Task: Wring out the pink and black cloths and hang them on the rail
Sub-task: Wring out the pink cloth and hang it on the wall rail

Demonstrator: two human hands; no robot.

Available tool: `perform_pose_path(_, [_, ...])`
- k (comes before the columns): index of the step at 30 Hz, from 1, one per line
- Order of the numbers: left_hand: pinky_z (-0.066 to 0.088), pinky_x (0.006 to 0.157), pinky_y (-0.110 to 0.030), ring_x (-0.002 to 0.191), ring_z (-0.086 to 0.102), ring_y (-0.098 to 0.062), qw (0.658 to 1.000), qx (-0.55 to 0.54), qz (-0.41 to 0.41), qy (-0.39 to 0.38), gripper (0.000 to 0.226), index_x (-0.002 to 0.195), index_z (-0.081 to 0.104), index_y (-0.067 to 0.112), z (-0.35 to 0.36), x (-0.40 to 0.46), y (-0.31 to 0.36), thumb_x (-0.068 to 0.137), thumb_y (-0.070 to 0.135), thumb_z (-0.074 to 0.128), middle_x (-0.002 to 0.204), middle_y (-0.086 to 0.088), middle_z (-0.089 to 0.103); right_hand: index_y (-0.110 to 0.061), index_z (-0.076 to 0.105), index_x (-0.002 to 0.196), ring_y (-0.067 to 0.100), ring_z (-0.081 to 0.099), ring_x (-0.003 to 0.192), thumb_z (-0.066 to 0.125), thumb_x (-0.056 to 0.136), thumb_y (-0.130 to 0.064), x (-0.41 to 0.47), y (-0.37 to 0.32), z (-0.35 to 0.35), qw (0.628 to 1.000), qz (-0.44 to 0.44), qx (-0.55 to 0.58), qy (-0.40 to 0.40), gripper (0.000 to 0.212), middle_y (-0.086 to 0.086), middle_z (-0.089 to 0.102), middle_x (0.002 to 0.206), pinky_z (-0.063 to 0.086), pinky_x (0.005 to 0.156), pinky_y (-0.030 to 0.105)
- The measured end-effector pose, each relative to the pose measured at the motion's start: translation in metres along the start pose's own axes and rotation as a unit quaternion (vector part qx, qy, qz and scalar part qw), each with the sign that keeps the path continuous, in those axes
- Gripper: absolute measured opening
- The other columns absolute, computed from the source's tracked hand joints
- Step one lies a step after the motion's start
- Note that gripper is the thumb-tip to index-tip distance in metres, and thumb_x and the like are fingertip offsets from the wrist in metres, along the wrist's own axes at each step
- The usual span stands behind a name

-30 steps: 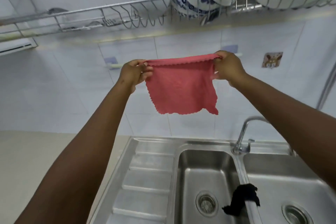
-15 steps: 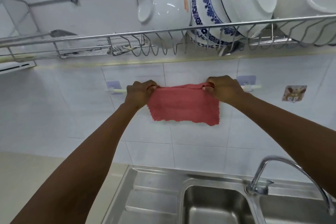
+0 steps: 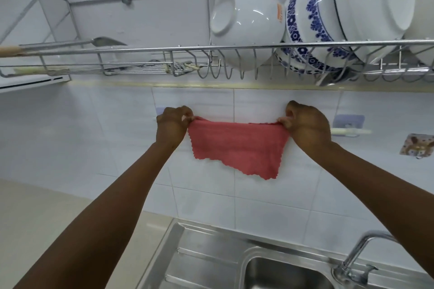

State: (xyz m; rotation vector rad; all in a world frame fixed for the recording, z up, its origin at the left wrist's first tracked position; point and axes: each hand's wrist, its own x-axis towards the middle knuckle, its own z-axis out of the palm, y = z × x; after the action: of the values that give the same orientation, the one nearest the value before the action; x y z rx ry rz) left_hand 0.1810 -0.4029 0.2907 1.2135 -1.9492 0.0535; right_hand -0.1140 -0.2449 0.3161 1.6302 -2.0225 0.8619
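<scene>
The pink cloth [image 3: 237,146] is spread flat against the tiled wall, draped over the white rail [image 3: 350,131]. My left hand [image 3: 172,125] pinches its top left corner and my right hand [image 3: 305,122] pinches its top right corner. The cloth's lower edge hangs slanted, longer on the right. Only the rail's right end and its blue wall mount [image 3: 350,121] show; the rest is behind the cloth and my hands. The black cloth is out of view.
A wire dish rack [image 3: 234,49] holding white and blue-patterned bowls [image 3: 312,21] runs just above my hands. Below are a steel sink [image 3: 270,267] with a drainboard and a tap [image 3: 359,256] at the lower right. A beige counter lies to the left.
The view has tilted further up, so the sink basin has dropped toward the bottom edge. The cloth now hangs lower on its right side, and my hands stay at the rail.
</scene>
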Motion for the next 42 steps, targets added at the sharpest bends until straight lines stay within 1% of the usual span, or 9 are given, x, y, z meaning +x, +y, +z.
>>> perform_pose_path(3, [0.049, 0.076, -0.035, 0.080, 0.063, -0.023, 0.991, 0.067, 0.112, 0.019, 0.023, 0.084, 0.073, 0.027, 0.001, -0.006, -0.025, 0.088, 0.011, 0.058, 0.078, 0.005, 0.071, -0.013, 0.064, 0.079, 0.033, 0.056, 0.077, 0.057, 0.087, -0.027, -0.009, -0.009, 0.012, 0.990, -0.136, -0.014, -0.021, 0.017, 0.007, 0.064, 0.077, 0.047, 0.069, 0.040])
perform_pose_path(9, [0.038, 0.088, -0.046, 0.101, 0.059, -0.034, 0.961, 0.241, 0.124, 0.048, 0.030, 0.082, 0.070, 0.018, -0.008, -0.004, -0.038, 0.069, -0.006, 0.058, 0.092, -0.002, 0.070, -0.020, 0.056, 0.114, 0.027, 0.044, 0.110, 0.035, 0.093, -0.051, -0.010, -0.026, 0.015, 0.971, -0.147, -0.113, -0.150, 0.044, 0.002, 0.059, 0.115, 0.035, 0.092, 0.043])
perform_pose_path(13, [0.029, 0.099, -0.048, 0.118, 0.053, -0.037, 0.978, 0.201, 0.008, 0.050, 0.030, 0.092, 0.073, 0.017, -0.010, -0.011, -0.022, 0.072, 0.000, 0.057, 0.102, -0.004, 0.072, -0.013, 0.050, 0.121, 0.029, 0.046, 0.110, 0.048, 0.091, -0.041, -0.014, -0.036, 0.014, 0.985, -0.136, -0.076, -0.072, 0.041, 0.009, 0.055, 0.121, 0.038, 0.091, 0.044])
perform_pose_path(19, [0.015, 0.112, -0.052, 0.124, 0.051, -0.031, 0.981, 0.178, 0.080, -0.003, 0.053, 0.115, 0.068, 0.019, -0.014, -0.021, -0.023, 0.077, -0.008, 0.041, 0.115, -0.004, 0.071, -0.017, 0.051, 0.121, 0.027, 0.045, 0.112, 0.040, 0.094, -0.043, -0.007, -0.044, 0.019, 0.966, -0.127, -0.063, -0.217, 0.039, 0.006, 0.057, 0.120, 0.039, 0.095, 0.044])
perform_pose_path(23, [0.011, 0.114, -0.053, 0.127, 0.046, -0.036, 0.971, 0.236, 0.016, -0.022, 0.052, 0.117, 0.064, 0.020, -0.020, -0.021, -0.035, 0.077, -0.006, 0.040, 0.116, -0.006, 0.069, -0.015, 0.052, 0.122, 0.025, 0.046, 0.114, 0.044, 0.094, -0.034, -0.003, -0.043, 0.019, 0.978, -0.157, -0.020, -0.135, 0.035, 0.005, 0.056, 0.123, 0.038, 0.092, 0.040])
perform_pose_path(26, [0.006, 0.115, -0.055, 0.132, 0.041, -0.035, 0.970, 0.238, -0.018, -0.043, 0.051, 0.122, 0.057, 0.022, -0.020, -0.024, -0.031, 0.081, -0.002, 0.042, 0.121, -0.004, 0.067, -0.017, 0.051, 0.119, 0.025, 0.051, 0.107, 0.045, 0.093, -0.039, -0.006, -0.043, 0.019, 0.970, -0.152, -0.032, -0.186, 0.035, 0.004, 0.058, 0.118, 0.039, 0.089, 0.039])
perform_pose_path(35, [-0.006, 0.114, -0.060, 0.146, 0.018, -0.034, 0.965, 0.245, 0.015, -0.094, 0.065, 0.141, 0.040, 0.020, -0.026, -0.026, -0.030, 0.083, -0.009, 0.035, 0.145, -0.005, 0.048, -0.012, 0.059, 0.111, 0.029, 0.050, 0.109, 0.047, 0.091, -0.031, -0.015, -0.043, 0.023, 0.978, -0.153, -0.053, -0.128, 0.029, 0.007, 0.063, 0.113, 0.040, 0.089, 0.042])
perform_pose_path(40, [0.000, 0.114, -0.062, 0.144, 0.019, -0.037, 0.962, 0.250, 0.003, -0.111, 0.069, 0.146, 0.031, 0.017, -0.022, -0.038, -0.025, 0.082, 0.000, 0.049, 0.151, -0.003, 0.037, -0.009, 0.059, 0.114, 0.030, 0.057, 0.108, 0.051, 0.088, -0.018, -0.029, -0.038, 0.017, 0.981, -0.172, -0.028, -0.091, 0.028, 0.010, 0.066, 0.114, 0.045, 0.090, 0.042])
perform_pose_path(42, [0.019, 0.111, -0.061, 0.135, 0.037, -0.039, 0.971, 0.224, 0.008, -0.079, 0.062, 0.139, 0.042, 0.014, -0.014, -0.046, -0.021, 0.079, 0.001, 0.052, 0.141, -0.008, 0.049, -0.007, 0.057, 0.119, 0.030, 0.058, 0.112, 0.057, 0.085, -0.013, -0.040, -0.033, 0.015, 0.981, -0.180, -0.017, -0.065, 0.035, 0.011, 0.065, 0.120, 0.045, 0.094, 0.042])
